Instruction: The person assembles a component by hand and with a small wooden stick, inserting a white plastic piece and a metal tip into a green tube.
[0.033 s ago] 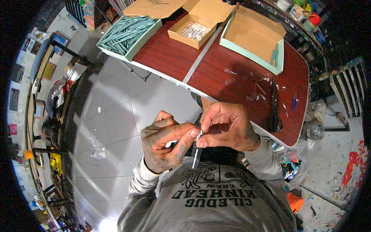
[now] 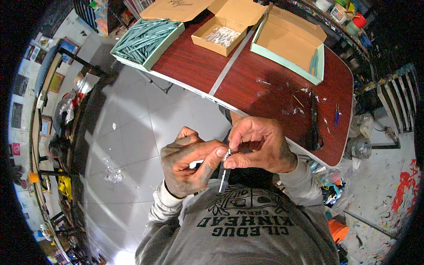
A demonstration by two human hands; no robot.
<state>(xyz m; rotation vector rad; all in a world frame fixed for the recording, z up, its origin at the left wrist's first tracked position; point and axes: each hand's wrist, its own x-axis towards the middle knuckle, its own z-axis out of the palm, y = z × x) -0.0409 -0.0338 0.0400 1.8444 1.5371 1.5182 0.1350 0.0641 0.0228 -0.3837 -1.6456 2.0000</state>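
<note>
Close in front of my chest, my left hand point(image 2: 191, 164) pinches a small white strip with dark print point(image 2: 228, 154) between thumb and forefinger. On the strip's other side, my right hand point(image 2: 265, 148) has its forefinger at the top end and its thumb lower down, both at its edge. Below the fingertips hangs a narrow clear strip point(image 2: 224, 180) with a white piece along it; whether it is joined to the printed strip is hidden by the fingers. The other fingers of my left hand are curled in.
On the dark red table point(image 2: 194, 57) stand a box full of grey-green sticks point(image 2: 173, 44), a small brown box of white pieces point(image 2: 198, 40) and an open box point(image 2: 288, 70) holding a few sticks. White scraps and a blue tool point(image 2: 337, 115) lie at the right. Crumpled plastic point(image 2: 113, 174) rests on the floor.
</note>
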